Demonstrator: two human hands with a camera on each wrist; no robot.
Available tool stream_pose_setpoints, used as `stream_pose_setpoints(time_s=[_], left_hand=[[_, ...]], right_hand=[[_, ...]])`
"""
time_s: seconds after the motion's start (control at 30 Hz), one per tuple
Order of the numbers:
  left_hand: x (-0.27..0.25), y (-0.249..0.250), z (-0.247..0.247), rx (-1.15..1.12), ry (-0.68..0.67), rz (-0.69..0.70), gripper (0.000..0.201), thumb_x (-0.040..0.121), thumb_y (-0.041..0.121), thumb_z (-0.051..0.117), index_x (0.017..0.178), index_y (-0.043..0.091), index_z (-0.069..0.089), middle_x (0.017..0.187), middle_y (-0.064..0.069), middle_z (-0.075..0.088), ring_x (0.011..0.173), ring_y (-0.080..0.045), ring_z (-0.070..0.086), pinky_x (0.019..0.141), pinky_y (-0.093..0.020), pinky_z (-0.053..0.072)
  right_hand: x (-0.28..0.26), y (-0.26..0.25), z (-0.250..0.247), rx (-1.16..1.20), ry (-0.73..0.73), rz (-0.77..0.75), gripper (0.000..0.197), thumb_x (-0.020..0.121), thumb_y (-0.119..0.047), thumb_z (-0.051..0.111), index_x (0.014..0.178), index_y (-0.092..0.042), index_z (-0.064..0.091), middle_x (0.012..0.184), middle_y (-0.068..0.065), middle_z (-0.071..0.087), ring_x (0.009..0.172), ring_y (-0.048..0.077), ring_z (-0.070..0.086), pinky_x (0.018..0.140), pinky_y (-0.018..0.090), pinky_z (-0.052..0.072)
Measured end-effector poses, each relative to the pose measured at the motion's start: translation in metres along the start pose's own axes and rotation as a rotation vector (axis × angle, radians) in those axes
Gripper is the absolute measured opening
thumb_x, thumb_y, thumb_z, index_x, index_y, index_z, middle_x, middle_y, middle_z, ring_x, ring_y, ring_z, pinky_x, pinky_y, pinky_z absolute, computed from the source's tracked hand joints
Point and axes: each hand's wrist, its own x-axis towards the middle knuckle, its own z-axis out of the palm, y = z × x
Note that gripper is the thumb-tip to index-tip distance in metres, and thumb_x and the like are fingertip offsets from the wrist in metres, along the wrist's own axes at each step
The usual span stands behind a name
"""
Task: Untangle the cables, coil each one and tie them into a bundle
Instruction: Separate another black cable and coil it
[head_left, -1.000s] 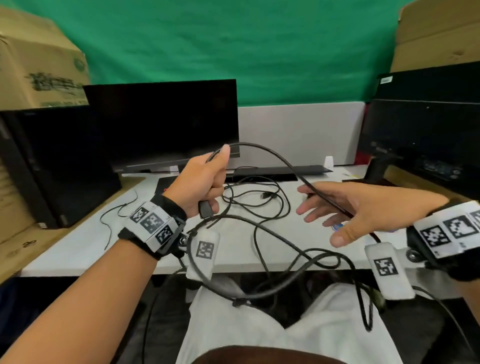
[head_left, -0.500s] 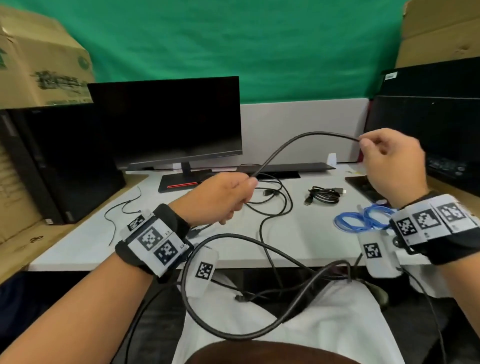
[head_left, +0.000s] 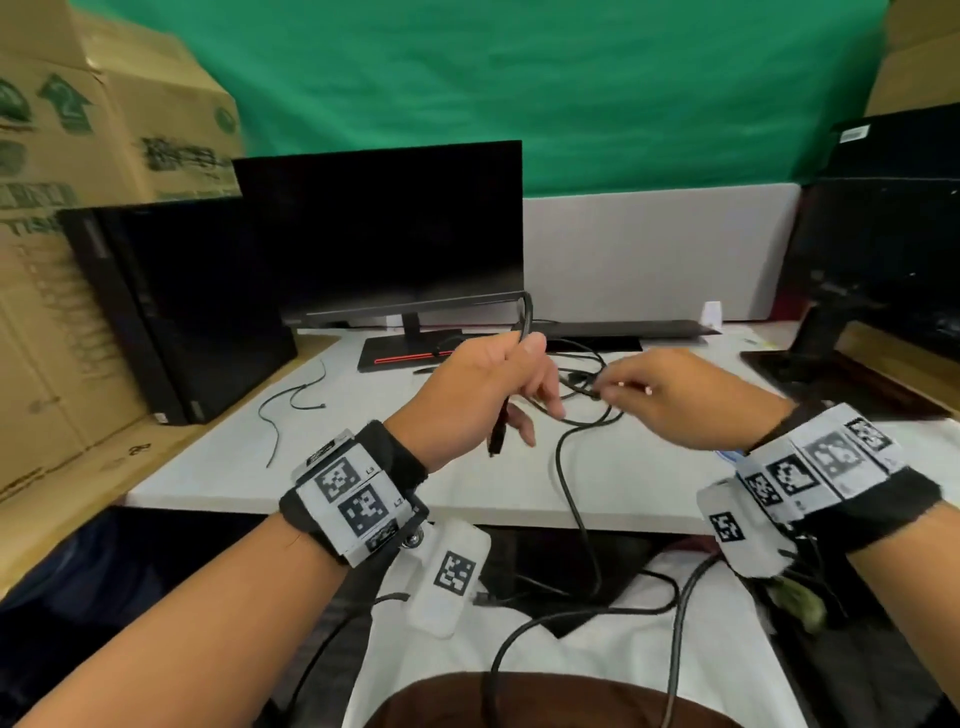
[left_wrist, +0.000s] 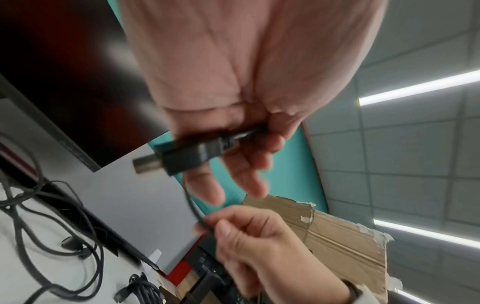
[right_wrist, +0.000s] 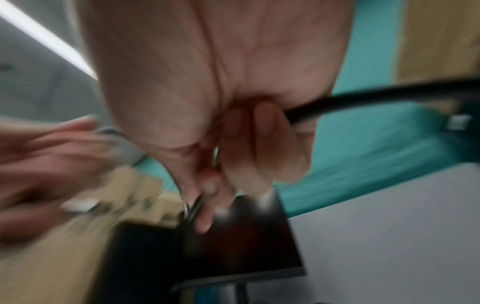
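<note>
A thick black cable (head_left: 575, 499) runs from my hands over the white table's (head_left: 363, 478) front edge and down into my lap. My left hand (head_left: 519, 384) grips it near the end, a short loop (head_left: 527, 312) standing above the fist. Its black plug (head_left: 496, 441) hangs below the palm; in the left wrist view the plug (left_wrist: 187, 156) lies across my curled fingers. My right hand (head_left: 608, 387) is just to the right and pinches the same cable (left_wrist: 205, 224) between thumb and fingertips. More loose black cables (head_left: 587, 364) lie tangled on the table behind both hands.
A dark monitor (head_left: 384, 234) and a keyboard (head_left: 623, 328) stand behind the hands. A black PC tower (head_left: 176, 312) and cardboard boxes (head_left: 78, 156) are at the left, a second monitor (head_left: 883, 249) at the right. A thin black wire (head_left: 291, 405) lies left on the table.
My right hand has come down from high on the right to just beside my left hand. The long arc of cable between the hands is now a short loop above my left fist.
</note>
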Motion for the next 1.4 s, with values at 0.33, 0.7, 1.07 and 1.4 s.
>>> stream_pose_setpoints(time_s=[0.33,0.7,1.07,1.4], left_hand=[[0.009,-0.046,-0.020,0.433,0.167,0.020,0.040,0.108,0.037,0.034,0.091,0.018,0.065,0.115,-0.010,0.066,0.095,0.001,0.051,0.083,0.000,0.035],[-0.003,-0.018,0.006,-0.071,-0.041,-0.085,0.077,0.098,0.064,0.013,0.067,0.006,0.053,0.033,0.000,0.033,0.028,-0.013,0.024,0.067,-0.056,0.060],[-0.002,0.004,0.009,-0.496,-0.159,-0.122,0.034,0.103,0.040,0.036,0.088,0.012,0.047,0.061,-0.007,0.051,0.042,-0.019,0.043,0.071,-0.047,0.056],[0.003,0.004,0.012,-0.565,0.010,-0.051,0.057,0.103,0.054,0.035,0.056,0.020,0.033,0.060,-0.001,0.055,0.041,-0.012,0.037,0.043,-0.024,0.032]], right_hand=[[-0.040,-0.095,-0.024,-0.120,-0.539,-0.216,0.016,0.096,-0.042,0.056,0.094,-0.028,0.061,0.083,-0.009,0.062,0.075,0.007,0.055,0.067,0.023,0.046],[-0.007,-0.045,-0.022,0.480,0.375,-0.116,0.020,0.101,-0.022,0.052,0.097,-0.027,0.071,0.074,-0.004,0.066,0.049,-0.003,0.052,0.051,0.007,0.039],[0.004,-0.035,0.015,1.142,0.122,0.075,0.038,0.106,-0.040,0.037,0.081,-0.016,0.053,0.058,-0.005,0.035,0.045,0.009,0.016,0.040,0.018,0.019],[0.007,-0.039,0.038,0.859,0.164,0.084,0.043,0.107,-0.020,0.038,0.122,-0.055,0.057,0.074,0.002,0.058,0.040,0.018,0.041,0.035,0.021,0.031]])
